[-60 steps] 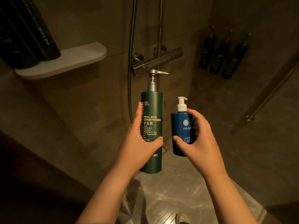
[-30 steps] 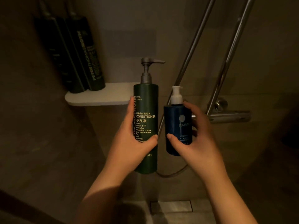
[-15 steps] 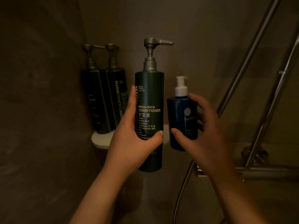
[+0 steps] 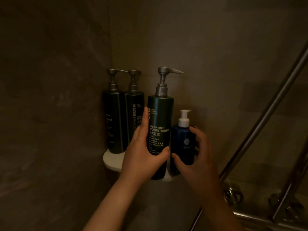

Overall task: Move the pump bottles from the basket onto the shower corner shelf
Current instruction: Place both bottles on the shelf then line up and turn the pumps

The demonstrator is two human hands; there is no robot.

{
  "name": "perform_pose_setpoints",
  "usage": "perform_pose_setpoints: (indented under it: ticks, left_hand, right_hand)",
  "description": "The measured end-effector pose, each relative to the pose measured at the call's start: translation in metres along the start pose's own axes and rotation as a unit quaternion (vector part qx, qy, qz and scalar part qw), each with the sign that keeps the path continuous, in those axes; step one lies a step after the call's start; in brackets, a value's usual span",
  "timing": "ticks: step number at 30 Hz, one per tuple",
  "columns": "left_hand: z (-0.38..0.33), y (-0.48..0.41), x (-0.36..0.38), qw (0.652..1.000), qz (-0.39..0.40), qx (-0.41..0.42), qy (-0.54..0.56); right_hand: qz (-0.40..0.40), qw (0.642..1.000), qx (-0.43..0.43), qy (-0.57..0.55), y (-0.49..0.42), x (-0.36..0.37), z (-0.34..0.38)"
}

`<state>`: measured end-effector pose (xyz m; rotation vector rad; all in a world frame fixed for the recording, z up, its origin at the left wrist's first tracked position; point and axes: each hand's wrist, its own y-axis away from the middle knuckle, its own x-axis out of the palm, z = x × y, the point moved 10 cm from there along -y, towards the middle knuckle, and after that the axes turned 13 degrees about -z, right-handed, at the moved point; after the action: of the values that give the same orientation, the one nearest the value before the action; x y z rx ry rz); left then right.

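Observation:
My left hand (image 4: 144, 157) grips a tall dark green conditioner pump bottle (image 4: 160, 117) with a silver pump, upright, its base at the front edge of the white corner shelf (image 4: 110, 161). My right hand (image 4: 199, 157) grips a short blue pump bottle (image 4: 183, 140) with a white pump, upright at the shelf's right end. Whether either base rests on the shelf I cannot tell. Two more tall dark green pump bottles (image 4: 124, 120) stand side by side in the shelf's back corner. No basket is in view.
Dark tiled walls meet in the corner behind the shelf. A slanted metal shower rail (image 4: 266, 117) runs up the right side, with the chrome mixer fittings (image 4: 233, 195) low at the right. The light is dim.
My view has swung up and left from the shower floor to the corner shelf. Both hands have carried their bottles up and forward to the shelf, next to the two standing bottles.

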<state>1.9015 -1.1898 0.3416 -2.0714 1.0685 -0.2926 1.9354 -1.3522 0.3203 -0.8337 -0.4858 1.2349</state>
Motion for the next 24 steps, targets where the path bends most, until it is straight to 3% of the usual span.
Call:
perform_pose_setpoints:
  ticks: [6,19,24]
  left_hand:
    - [0.016,-0.002,0.003,1.000,-0.019,-0.021,-0.010]
    - [0.031,-0.004,0.013,0.998,-0.047,0.016,-0.040]
    - [0.028,0.008,0.008,0.994,-0.066,0.046,-0.071]
  right_hand:
    - [0.006,1.000,0.007,-0.005,0.001,0.011,-0.009]
    - [-0.043,0.998,-0.039,0.009,0.006,0.016,-0.013]
    - [-0.041,0.994,-0.057,0.079,0.013,0.013,-0.008]
